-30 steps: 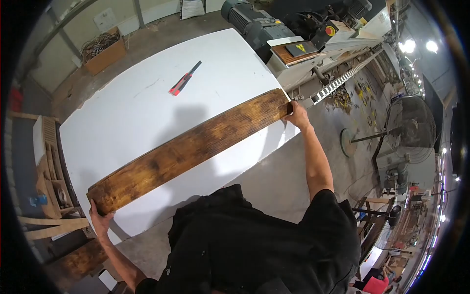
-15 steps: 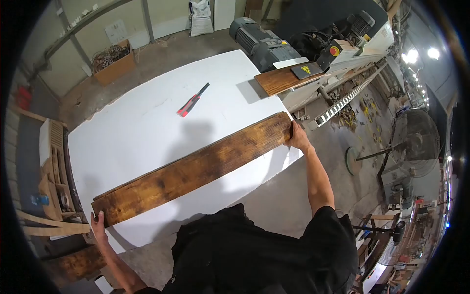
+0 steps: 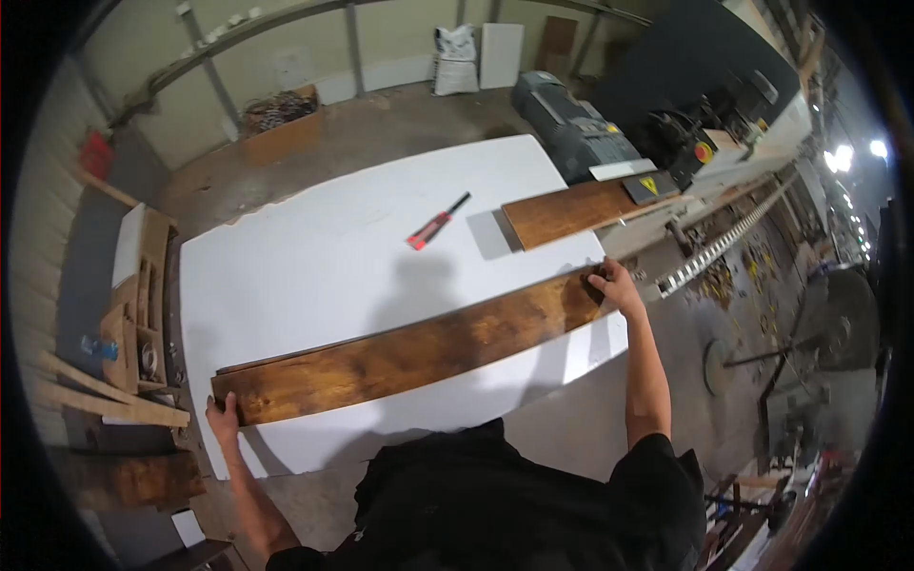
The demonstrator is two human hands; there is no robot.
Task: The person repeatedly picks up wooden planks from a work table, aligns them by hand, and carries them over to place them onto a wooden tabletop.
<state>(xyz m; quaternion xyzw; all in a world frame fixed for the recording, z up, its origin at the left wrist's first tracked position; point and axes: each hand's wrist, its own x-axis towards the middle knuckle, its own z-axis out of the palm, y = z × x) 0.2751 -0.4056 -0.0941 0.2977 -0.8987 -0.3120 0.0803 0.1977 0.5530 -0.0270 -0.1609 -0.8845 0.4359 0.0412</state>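
Contact comes at both ends of one brown plank (image 3: 409, 362); the right hand (image 3: 617, 284) is closed over its right end, thumb on the upper face; the left hand (image 3: 224, 419) holds the near corner of the left end, thumb over the edge and fingers against the end, though how firmly cannot be told. From the left hand, the plank's long axis runs rightward and somewhat forward to the right hand, so it lies crosswise between the two, its right end farther from the body; a thin strip (image 3: 276, 358) along its far left edge may be another board beneath. Under both hands spreads the white surface (image 3: 314, 257); whether the plank rests flat on it or is held just above is unclear. Forward of the hands, past the plank and closer to the right hand, lies a red and black cutter (image 3: 438, 223); ahead of the right hand and slightly to its left, a second board (image 3: 562, 214) juts over the surface from the machine side, apart from the plank, the right hand being much the nearer; beyond that sits a grey motor (image 3: 576, 124); left of the left hand stands a wooden rack (image 3: 143, 305).
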